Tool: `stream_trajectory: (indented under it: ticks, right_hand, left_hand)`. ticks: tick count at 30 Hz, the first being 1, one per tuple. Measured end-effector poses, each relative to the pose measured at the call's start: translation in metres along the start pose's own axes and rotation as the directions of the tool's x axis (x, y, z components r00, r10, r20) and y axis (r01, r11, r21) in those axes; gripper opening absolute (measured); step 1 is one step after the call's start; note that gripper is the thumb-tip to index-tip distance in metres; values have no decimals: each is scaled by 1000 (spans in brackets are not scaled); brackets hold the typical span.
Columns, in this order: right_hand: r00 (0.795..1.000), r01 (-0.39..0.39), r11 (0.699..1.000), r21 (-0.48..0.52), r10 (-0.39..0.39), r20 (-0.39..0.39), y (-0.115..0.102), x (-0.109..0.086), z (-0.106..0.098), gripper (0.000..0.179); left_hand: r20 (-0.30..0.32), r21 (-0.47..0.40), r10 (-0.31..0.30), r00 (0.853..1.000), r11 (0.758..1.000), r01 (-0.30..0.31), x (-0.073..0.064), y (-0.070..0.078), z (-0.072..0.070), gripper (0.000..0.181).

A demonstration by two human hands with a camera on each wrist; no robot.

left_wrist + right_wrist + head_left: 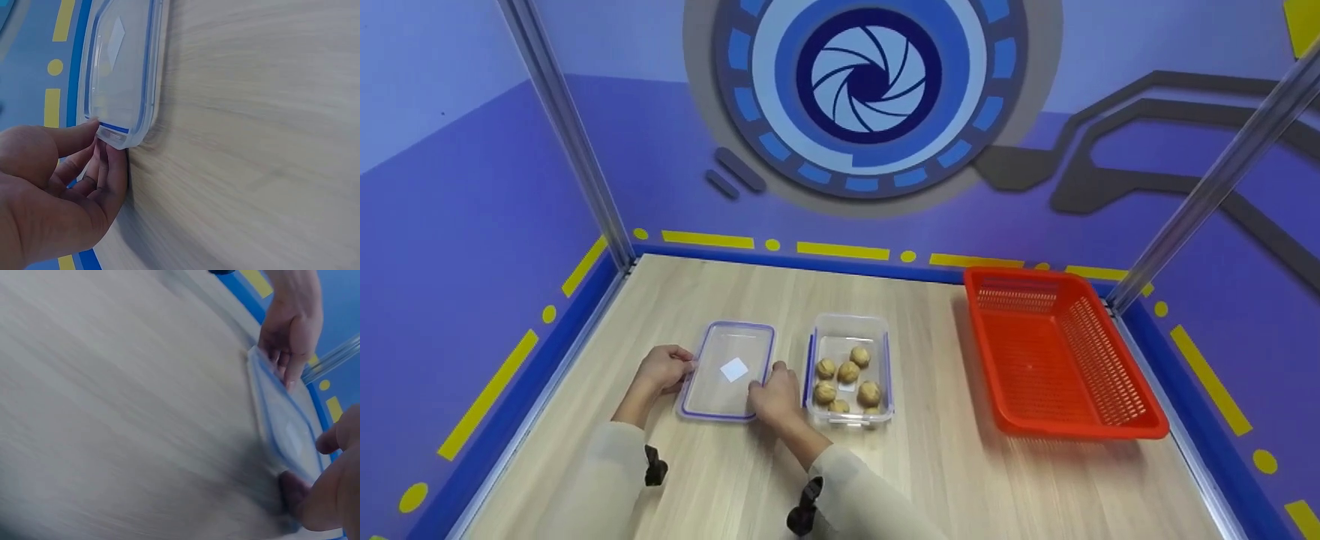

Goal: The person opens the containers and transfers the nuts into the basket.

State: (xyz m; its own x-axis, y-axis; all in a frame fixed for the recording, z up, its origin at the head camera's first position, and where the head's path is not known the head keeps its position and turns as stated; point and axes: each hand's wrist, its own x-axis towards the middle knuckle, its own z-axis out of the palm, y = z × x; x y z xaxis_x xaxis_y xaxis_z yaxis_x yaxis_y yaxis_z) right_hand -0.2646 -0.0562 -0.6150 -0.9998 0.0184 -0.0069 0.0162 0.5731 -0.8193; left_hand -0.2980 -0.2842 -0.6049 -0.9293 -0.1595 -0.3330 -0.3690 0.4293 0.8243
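A clear plastic lid [712, 394] with a blue-purple rim and a white square on it lies between both hands, low over the table. My left hand [664, 369] pinches its left edge, thumb on top and fingers curled beneath, as the left wrist view shows. At the opposite edge, my right hand [778, 397] grips the lid between thumb and fingers. Just right of that hand stands a clear plastic food container [851, 326] without a cover. Several walnuts [848, 373] sit inside it, mostly toward the near end.
A red plastic basket [1024, 360] with perforated sides stands at the right of the wooden table [930, 480]. Blue-purple printed panels [652, 150] close off the back and sides, with metal posts [574, 142] at the corners.
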Motion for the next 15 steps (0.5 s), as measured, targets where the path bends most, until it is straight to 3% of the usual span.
stream_trajectory:
  ticks: [3,7,11,15]
  right_hand:
    - [994,-9,1000,10,8,106,-9,-3,-12,56]
    - [975,86,996,-14,-81,207,-19,-6,-32,63]
    - [944,225,973,-51,-205,260,-25,-8,-56,57]
    - [883,384,922,-52,-351,312,-25,-8,-85,47]
  left_hand:
    - [10,14,13,1000,1000,-13,-5,5,-3,20]
    - [26,134,43,999,990,-46,-16,20,-8,24]
    - [4,339,143,990,931,-136,-27,44,-5,32]
    - [7,395,264,965,885,-245,-37,70,8,40]
